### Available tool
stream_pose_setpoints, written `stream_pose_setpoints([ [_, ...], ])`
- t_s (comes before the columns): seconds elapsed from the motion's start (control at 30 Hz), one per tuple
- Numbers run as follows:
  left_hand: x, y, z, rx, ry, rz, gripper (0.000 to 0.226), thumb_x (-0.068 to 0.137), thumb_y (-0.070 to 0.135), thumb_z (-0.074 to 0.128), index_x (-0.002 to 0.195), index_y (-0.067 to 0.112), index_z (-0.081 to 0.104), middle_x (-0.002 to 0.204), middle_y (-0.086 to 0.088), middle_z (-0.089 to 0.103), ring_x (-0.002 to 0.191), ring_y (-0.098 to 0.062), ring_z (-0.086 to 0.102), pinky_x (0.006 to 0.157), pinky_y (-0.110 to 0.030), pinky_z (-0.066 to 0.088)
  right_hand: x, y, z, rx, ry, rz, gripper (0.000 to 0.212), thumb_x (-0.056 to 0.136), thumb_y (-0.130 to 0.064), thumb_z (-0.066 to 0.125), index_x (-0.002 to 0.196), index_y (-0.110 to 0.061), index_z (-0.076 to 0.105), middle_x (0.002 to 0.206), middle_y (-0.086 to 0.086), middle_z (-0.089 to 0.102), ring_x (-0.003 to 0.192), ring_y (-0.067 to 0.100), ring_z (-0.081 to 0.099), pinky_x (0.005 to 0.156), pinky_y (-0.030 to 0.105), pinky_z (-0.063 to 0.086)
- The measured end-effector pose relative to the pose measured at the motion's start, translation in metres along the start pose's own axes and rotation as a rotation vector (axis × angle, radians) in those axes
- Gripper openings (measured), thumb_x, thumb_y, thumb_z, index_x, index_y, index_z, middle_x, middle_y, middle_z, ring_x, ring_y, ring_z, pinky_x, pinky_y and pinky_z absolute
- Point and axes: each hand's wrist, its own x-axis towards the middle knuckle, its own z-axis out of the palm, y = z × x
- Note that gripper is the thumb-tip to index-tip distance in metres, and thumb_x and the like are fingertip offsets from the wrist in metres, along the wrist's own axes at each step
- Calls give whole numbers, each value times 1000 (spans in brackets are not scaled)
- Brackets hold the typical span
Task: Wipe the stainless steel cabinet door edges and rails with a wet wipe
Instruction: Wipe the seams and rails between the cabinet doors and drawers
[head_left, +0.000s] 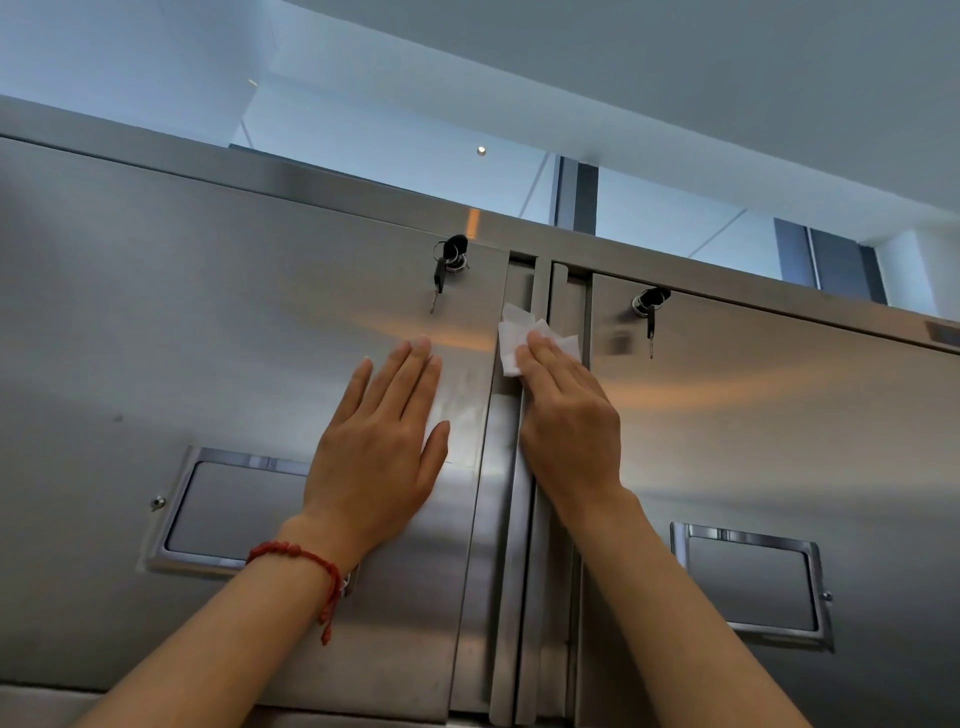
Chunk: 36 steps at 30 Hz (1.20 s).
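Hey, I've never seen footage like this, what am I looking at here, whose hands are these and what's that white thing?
This is one picture from a camera worn on a person's head, looking up at a brushed stainless steel cabinet with two doors. There is no machine: both are the person's bare hands. The left hand, with a red bead bracelet on its wrist, rests flat and open on the left door. The right hand presses a crumpled white wet wipe against the vertical steel rail between the doors. Black-headed keys hang in the left lock and the right lock.
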Motion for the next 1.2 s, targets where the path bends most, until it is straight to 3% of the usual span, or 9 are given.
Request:
stream_pose_setpoints([
  [1.2,-1,0,2,-3,8,-3,57,92,33,27,135,-2,43,143,-18,39,134,-31,34,109,-50,28,9,2,3,31,12,55,36,74,12,70,109,6,67,115,23,63,107,34,62,92,43,47],
])
